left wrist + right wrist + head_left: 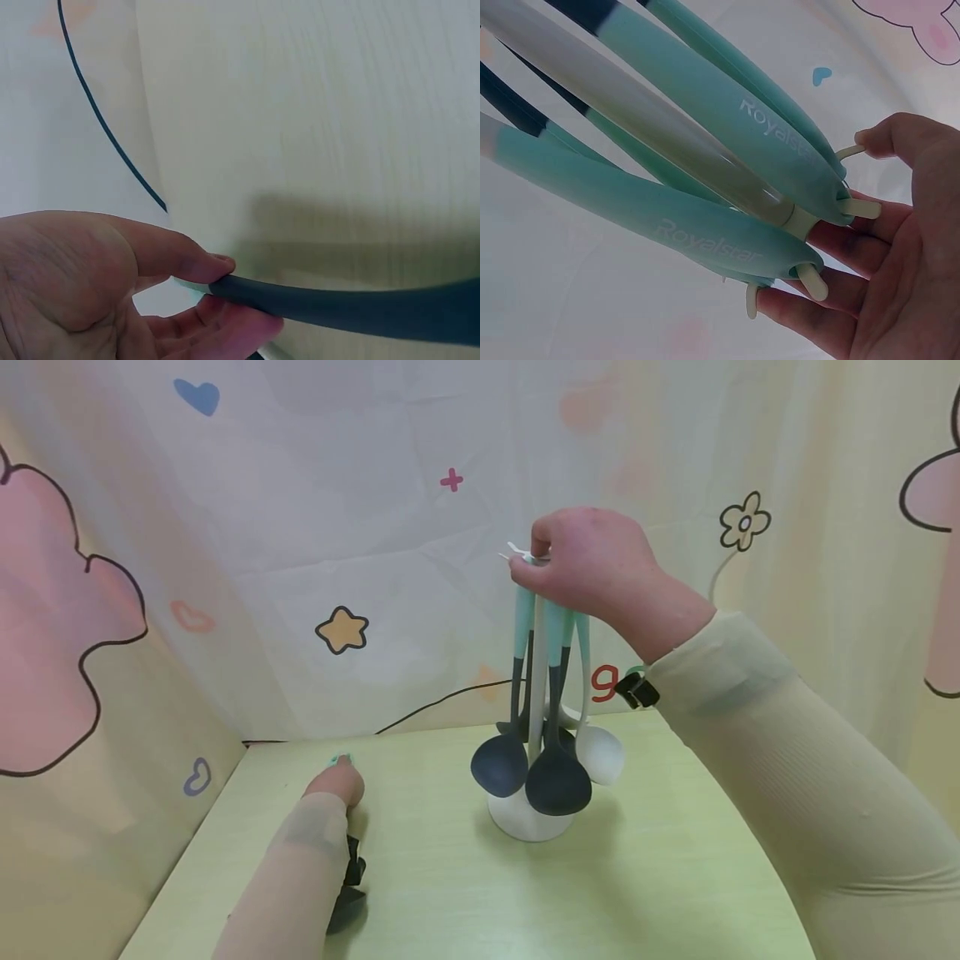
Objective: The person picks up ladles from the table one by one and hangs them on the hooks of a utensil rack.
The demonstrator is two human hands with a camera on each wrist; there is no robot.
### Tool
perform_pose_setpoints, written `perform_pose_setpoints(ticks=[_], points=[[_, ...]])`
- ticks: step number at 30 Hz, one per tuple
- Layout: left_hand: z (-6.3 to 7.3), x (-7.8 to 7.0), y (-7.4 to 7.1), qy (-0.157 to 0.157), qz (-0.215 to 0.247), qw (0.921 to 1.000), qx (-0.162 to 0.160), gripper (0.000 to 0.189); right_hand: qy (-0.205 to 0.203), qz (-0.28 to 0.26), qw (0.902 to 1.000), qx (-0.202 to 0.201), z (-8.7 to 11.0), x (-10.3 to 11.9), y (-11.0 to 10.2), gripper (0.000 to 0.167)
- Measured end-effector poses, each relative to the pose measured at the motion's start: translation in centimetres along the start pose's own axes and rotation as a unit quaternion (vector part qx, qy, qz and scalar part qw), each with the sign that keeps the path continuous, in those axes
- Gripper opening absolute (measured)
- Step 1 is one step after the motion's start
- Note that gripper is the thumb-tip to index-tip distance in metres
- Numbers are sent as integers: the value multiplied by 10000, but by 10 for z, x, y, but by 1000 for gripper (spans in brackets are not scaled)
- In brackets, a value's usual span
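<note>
A white utensil stand stands upright on the table, hung with several ladles and other utensils with mint handles. Two dark ladles, one at the front and one at the left, hang beside a white ladle. My right hand grips the stand's top from above, its thumb and fingers around the pale hooks. At the left, low over the table, my left hand pinches a kitchen utensil with a mint handle and dark shaft. The sleeve partly covers its dark head, so its kind is unclear.
The light wooden table runs back to a printed curtain with hearts, a star and a flower. The curtain also closes off the left side. A black clip sits at the right cuff.
</note>
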State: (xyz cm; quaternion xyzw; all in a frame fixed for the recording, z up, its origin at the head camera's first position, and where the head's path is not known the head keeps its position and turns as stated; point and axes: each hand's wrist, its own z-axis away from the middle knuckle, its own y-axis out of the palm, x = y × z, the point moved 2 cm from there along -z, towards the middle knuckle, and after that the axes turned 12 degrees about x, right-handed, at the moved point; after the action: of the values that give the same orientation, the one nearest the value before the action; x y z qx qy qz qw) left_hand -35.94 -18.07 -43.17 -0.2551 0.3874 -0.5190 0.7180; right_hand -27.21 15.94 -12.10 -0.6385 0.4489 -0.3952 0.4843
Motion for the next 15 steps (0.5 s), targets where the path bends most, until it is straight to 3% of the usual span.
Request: perform_pose_setpoints(ticks=[6, 15], points=[[2, -3, -5, 208, 587, 9968, -502, 62, 24, -11, 10000, 57, 0, -1, 0, 39], [12, -7, -15, 298, 805, 9895, -1160, 58, -15, -5, 10000, -20, 0, 0, 2, 38]])
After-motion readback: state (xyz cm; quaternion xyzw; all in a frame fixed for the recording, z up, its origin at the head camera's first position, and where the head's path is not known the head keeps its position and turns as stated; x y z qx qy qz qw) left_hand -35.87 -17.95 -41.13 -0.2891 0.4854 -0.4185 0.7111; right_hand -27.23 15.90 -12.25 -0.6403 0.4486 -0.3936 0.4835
